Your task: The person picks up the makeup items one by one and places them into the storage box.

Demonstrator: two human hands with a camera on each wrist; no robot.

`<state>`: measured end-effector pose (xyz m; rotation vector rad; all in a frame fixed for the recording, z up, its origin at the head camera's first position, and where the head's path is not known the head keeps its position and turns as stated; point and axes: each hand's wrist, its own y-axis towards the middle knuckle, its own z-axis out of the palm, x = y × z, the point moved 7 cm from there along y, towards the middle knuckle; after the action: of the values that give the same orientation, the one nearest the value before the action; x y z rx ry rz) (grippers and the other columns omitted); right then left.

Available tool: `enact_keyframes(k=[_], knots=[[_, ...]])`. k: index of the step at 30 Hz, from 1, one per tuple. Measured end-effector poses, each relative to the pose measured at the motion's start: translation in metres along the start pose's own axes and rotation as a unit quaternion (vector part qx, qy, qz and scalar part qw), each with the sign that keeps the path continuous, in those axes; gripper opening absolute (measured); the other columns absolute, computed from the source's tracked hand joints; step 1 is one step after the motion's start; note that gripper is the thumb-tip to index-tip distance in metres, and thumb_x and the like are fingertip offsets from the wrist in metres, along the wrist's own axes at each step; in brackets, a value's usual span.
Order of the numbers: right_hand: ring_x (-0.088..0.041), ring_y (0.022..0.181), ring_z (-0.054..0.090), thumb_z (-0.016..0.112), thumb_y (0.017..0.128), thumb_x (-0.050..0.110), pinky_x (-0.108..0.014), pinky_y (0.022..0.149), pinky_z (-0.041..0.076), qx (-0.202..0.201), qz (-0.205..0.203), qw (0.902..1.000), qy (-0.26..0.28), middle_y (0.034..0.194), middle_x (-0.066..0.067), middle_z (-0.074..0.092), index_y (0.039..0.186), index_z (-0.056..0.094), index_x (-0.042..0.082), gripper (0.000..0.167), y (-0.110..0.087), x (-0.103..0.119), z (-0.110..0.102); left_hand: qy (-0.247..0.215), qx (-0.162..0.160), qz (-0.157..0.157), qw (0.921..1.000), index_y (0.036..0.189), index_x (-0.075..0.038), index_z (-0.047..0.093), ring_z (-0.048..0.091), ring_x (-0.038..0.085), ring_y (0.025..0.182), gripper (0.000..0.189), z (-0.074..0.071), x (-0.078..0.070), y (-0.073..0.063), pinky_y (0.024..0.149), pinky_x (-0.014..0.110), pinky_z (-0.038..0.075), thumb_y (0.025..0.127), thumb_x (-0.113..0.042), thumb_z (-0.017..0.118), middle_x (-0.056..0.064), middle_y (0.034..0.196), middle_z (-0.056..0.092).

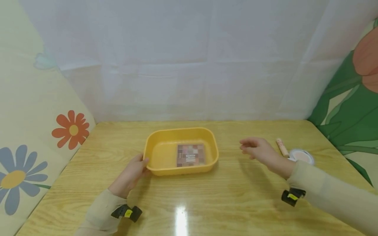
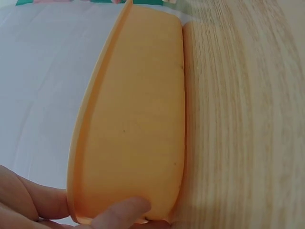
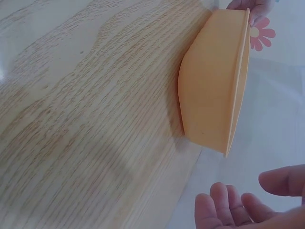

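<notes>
A yellow plastic basin (image 1: 165,171) stands on the table, with a flat eyeshadow palette (image 1: 190,155) of brown and pink squares lying in its right half. My left hand (image 1: 135,170) grips the basin's left end, thumb over the rim and fingers against the outer wall. In the left wrist view, a fingertip (image 2: 138,204) presses on the side of the basin (image 2: 133,109). To the right of the basin, my right hand (image 1: 262,152) is held above the table, fingers loosely bent and holding nothing. The right wrist view shows its thumb and fingers apart, away from the basin (image 3: 212,81).
Beyond my right hand lie a small cream-coloured tube (image 1: 282,147) and a round white-rimmed compact (image 1: 302,156), partly behind the wrist. The wood-grain table (image 1: 218,203) ends at a white cloth (image 1: 189,91) at the back. Flower-patterned panels (image 1: 29,98) flank it.
</notes>
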<state>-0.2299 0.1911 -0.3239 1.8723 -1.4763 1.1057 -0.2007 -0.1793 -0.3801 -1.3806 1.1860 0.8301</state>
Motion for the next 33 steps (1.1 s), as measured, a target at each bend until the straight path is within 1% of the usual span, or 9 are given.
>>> enact_keyframes(k=[4,11,16,22,29,33], knots=[[-0.04,0.108,0.058,0.048,0.099,0.003,-0.04,0.077,0.053,-0.007,0.009,0.9999,-0.002,0.125,-0.034,0.054,0.134,0.041,-0.019,0.042,-0.002,-0.006,-0.004,-0.004,0.003,0.004,1.0,0.145,0.019,0.012,0.047,0.04,0.123,0.048,0.001,-0.001,0.0,0.102,0.053,0.041,0.105,-0.004,0.025,0.038,0.14,0.035],[-0.041,0.111,0.056,0.046,0.101,0.006,-0.041,0.081,0.053,-0.009,0.03,0.9995,0.01,0.13,-0.035,0.05,0.137,0.038,-0.018,0.044,-0.007,-0.014,-0.01,-0.008,0.004,0.002,1.0,0.146,0.018,0.01,0.044,0.043,0.126,0.048,0.001,-0.001,0.0,0.103,0.054,0.039,0.105,-0.004,0.026,0.038,0.141,0.033],[-0.04,0.112,0.056,0.046,0.101,0.006,-0.037,0.079,0.053,-0.009,0.035,0.9993,0.012,0.131,-0.035,0.05,0.137,0.038,-0.018,0.044,-0.009,-0.017,-0.012,-0.002,0.003,0.004,1.0,0.145,0.019,0.012,0.047,0.041,0.123,0.047,0.0,0.0,0.001,0.102,0.053,0.041,0.105,-0.004,0.026,0.038,0.14,0.035],[-0.041,0.113,0.055,0.046,0.101,0.007,-0.035,0.078,0.052,-0.006,0.037,0.9992,0.009,0.131,-0.035,0.049,0.137,0.036,-0.018,0.045,-0.011,-0.02,-0.014,-0.005,0.0,0.0,1.0,0.145,0.018,0.013,0.046,0.04,0.124,0.047,0.0,0.001,0.001,0.102,0.052,0.041,0.105,-0.004,0.026,0.037,0.14,0.034],[-0.039,0.109,0.058,0.046,0.101,0.005,-0.029,0.073,0.054,-0.025,0.032,0.9991,-0.011,0.128,-0.036,0.051,0.135,0.038,-0.02,0.043,-0.013,-0.026,-0.021,-0.002,0.0,0.008,1.0,0.145,0.019,0.014,0.049,0.039,0.121,0.047,0.001,0.001,0.0,0.099,0.05,0.045,0.105,-0.003,0.026,0.038,0.139,0.036],[-0.037,0.107,0.059,0.046,0.101,0.005,-0.03,0.073,0.054,-0.031,0.039,0.9986,-0.016,0.127,-0.036,0.052,0.135,0.039,-0.02,0.043,-0.013,-0.031,-0.026,-0.004,0.004,0.011,0.9999,0.145,0.019,0.013,0.048,0.041,0.122,0.047,0.001,0.0,0.0,0.1,0.051,0.043,0.105,-0.002,0.025,0.039,0.139,0.035]])
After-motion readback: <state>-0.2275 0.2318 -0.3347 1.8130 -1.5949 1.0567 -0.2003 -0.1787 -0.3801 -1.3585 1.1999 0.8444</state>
